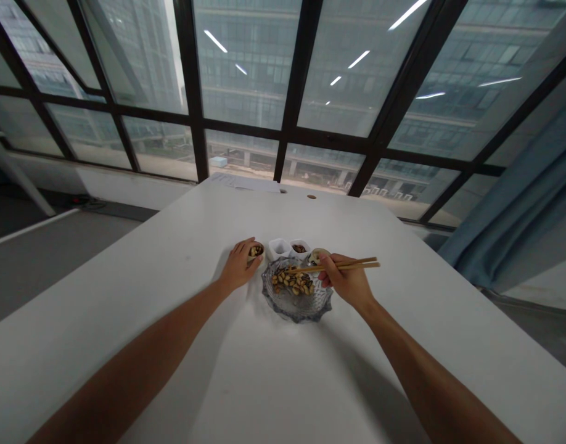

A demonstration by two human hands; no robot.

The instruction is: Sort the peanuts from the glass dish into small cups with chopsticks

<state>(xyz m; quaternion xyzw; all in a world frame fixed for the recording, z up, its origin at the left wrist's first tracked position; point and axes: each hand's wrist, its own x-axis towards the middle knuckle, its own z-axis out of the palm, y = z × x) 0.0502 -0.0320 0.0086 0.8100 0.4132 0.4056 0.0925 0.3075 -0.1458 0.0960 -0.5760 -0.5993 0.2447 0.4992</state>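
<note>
My left hand [238, 265] is wrapped round a small cup [263, 256] that holds a few nuts, just left of a scalloped glass bowl [296, 313]. A pair of wooden chopsticks [359, 263] is gripped in my right hand [350, 282]. Their tips reach into the bowl and meet the mixed nuts and dark seeds [292, 283] heaped in its far half. Whether the tips pinch a piece is too small to tell. Behind the bowl stand a white dish [278, 249] and another white dish [306, 247] with dark seeds. My right fingers partly cover a further small cup [315, 253].
All of this rests on a long white table [274, 382]. Papers [243, 183] lie at its far end, near a round brown spot [311, 197]. Dark-framed windows [246, 68] rise beyond, and a blue curtain [518, 191] hangs at the right.
</note>
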